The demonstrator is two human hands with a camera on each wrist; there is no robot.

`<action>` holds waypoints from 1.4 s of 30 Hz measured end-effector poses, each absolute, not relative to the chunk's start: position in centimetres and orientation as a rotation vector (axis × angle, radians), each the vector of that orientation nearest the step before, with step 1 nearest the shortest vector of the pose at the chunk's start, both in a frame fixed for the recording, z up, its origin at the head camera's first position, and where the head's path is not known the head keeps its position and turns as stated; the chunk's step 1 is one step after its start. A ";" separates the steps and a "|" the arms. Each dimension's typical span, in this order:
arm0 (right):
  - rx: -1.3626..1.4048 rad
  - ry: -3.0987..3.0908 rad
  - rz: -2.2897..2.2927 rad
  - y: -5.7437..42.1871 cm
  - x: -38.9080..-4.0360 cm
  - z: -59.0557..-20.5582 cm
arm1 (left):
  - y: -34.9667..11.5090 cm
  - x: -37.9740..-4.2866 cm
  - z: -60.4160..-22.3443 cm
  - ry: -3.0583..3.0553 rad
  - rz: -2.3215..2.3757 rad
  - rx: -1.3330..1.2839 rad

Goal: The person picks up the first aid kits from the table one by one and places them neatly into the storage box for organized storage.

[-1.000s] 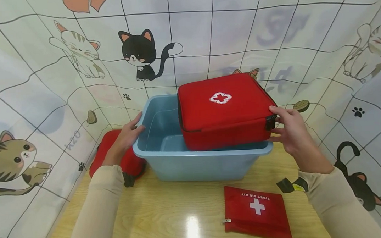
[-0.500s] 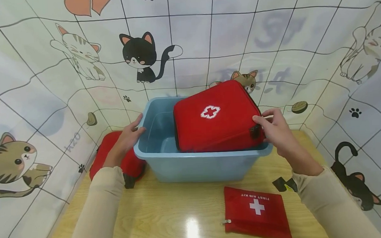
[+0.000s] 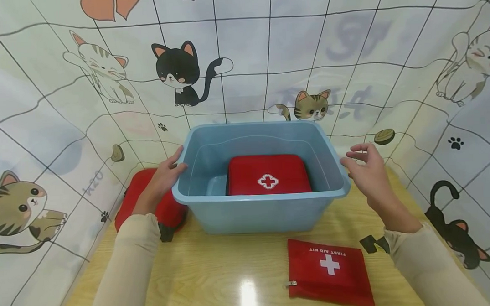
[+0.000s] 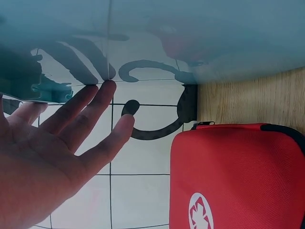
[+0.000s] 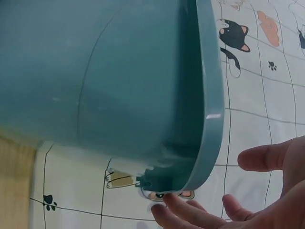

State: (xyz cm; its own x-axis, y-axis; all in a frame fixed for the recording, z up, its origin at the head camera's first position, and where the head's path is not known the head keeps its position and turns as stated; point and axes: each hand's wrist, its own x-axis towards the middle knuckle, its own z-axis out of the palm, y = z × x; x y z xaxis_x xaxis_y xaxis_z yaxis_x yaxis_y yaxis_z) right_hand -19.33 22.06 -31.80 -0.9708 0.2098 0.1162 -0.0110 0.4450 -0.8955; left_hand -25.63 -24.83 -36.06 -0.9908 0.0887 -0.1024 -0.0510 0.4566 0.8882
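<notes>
A light blue plastic tub [image 3: 256, 214] stands on the table. Inside it lies a large red first aid bag [image 3: 254, 171] with a white-edged cross emblem; the tub's front wall hides its lower part. My left hand [image 3: 161, 177] is at the tub's left end, and in the left wrist view its extended fingers touch the outer wall. Beside the right rim is my right hand [image 3: 366, 170], fingers loosely bent and holding nothing. Below that hand, in front of the tub, a flat red zip pouch [image 3: 328, 272] marked FIRST AID KIT lies on the table.
Left of the tub, partly behind my left forearm, sits a smaller red case [image 4: 233, 176] with a white emblem. A sheet with cat drawings and grid lines [image 3: 248, 48] hangs close behind and on both sides. The wooden table [image 3: 209, 273] reflects a bright light.
The large red bag has gone down from leaning on the tub's right rim to inside the tub. My right hand has let go of it. The left hand stays put.
</notes>
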 end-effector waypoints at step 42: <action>0.444 -3.047 1.729 27.7 -18.3 -44.1 | -24.9 -25.9 -36.1 2.572 1.537 0.025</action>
State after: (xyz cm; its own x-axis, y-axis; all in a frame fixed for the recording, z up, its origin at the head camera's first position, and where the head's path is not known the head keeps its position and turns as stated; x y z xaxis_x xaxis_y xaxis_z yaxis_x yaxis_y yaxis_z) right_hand -18.30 27.67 -44.07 -0.8946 -0.3950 -0.2091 -0.0231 0.5081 -0.8610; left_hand -25.90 -24.95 -36.14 -0.9893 0.0884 -0.1160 -0.0602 0.4767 0.8770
